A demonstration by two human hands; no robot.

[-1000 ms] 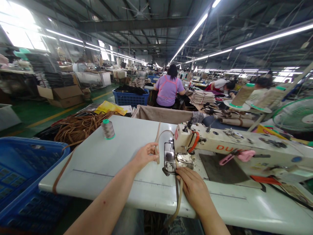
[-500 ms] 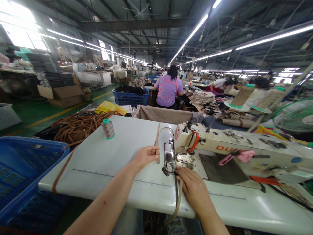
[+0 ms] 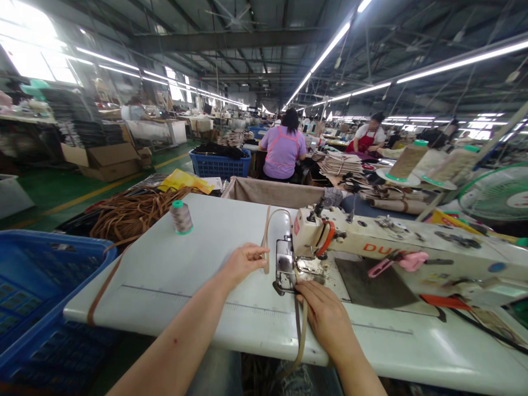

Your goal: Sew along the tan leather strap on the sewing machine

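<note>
A long beige strap point(image 3: 304, 333) comes up over the table's front edge and passes under the fingers of my right hand point(image 3: 324, 311). My right hand lies on the sewing machine point(image 3: 371, 250) bed just in front of the presser foot point(image 3: 309, 267), its fingers together on the strap. Behind the machine head the strap bends round in a loop and returns along the left side. There my left hand point(image 3: 245, 263) has its thumb and fingers closed about the strap, left of the metal slide plate point(image 3: 284, 258). The needle is hard to make out.
A grey thread cone point(image 3: 181, 218) stands on the white table point(image 3: 214, 220). Left are a blue basket point(image 3: 53, 242) and a heap of brown straps point(image 3: 127, 217). A fabric-lined bin point(image 3: 276, 191) is behind the table, a fan point(image 3: 499, 192) at right. Co-workers sit beyond.
The strap's loop behind the machine head has grown wider and rounder. My left hand has shifted slightly along it; my right hand stays put. A co-worker at the back right has straightened up.
</note>
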